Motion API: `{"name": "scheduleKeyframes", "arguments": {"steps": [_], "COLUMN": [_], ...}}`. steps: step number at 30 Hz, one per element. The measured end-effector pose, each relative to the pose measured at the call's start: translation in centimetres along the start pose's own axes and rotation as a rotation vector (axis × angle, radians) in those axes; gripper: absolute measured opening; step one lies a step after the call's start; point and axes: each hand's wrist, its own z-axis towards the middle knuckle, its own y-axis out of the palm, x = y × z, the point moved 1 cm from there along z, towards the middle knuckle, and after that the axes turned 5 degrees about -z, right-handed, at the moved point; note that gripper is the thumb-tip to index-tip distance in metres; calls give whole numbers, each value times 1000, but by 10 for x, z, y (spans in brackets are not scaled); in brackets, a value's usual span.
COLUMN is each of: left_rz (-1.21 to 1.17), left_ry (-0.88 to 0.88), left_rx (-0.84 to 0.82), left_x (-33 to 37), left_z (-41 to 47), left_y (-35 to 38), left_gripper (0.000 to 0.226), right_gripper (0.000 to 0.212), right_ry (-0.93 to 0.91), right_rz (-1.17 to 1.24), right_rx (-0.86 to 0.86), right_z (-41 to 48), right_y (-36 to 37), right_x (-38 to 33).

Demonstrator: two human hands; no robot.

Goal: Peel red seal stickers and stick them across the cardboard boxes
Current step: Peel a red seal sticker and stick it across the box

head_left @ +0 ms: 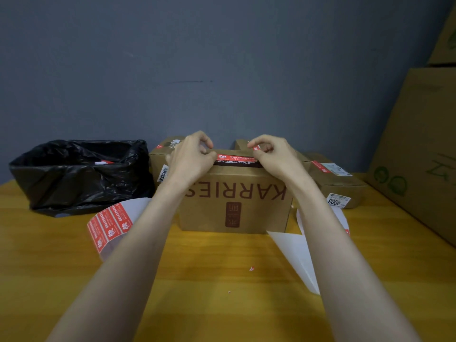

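A brown cardboard box (234, 206) printed "KARRIES" stands upside down in the middle of the yellow table. A red seal sticker (235, 159) stretches just above its top front edge. My left hand (191, 159) pinches the sticker's left end with curled fingers. My right hand (274, 157) pinches its right end the same way. A curled sheet of red seal stickers (108, 225) lies on the table to the left of the box, partly behind my left forearm.
A black bin bag (79, 174) sits at the left with scraps inside. More sealed cardboard boxes (333, 181) stand behind and right of the main one. White backing sheets (296, 255) lie at the right. Large cartons (419, 149) line the right edge. A grey wall is behind.
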Motion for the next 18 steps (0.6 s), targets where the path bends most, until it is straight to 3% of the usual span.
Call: {"name": "scheduleKeyframes", "arguments": {"steps": [5, 9, 18], "left_rz": [78, 138, 62], "left_ry": [139, 118, 130], "left_rx": [-146, -187, -129], "left_x": [-3, 0, -5], "left_z": [-4, -5, -8], "left_y": [-4, -4, -12], "left_gripper": [42, 38, 33], "right_gripper": [30, 32, 26], "right_ry": [-98, -99, -4], "right_rz": [-17, -162, -53], "right_rx": [-102, -141, 44], "right_z": [-6, -10, -14], "right_y": [-2, 3, -6], "right_x": [-4, -7, -6]}}
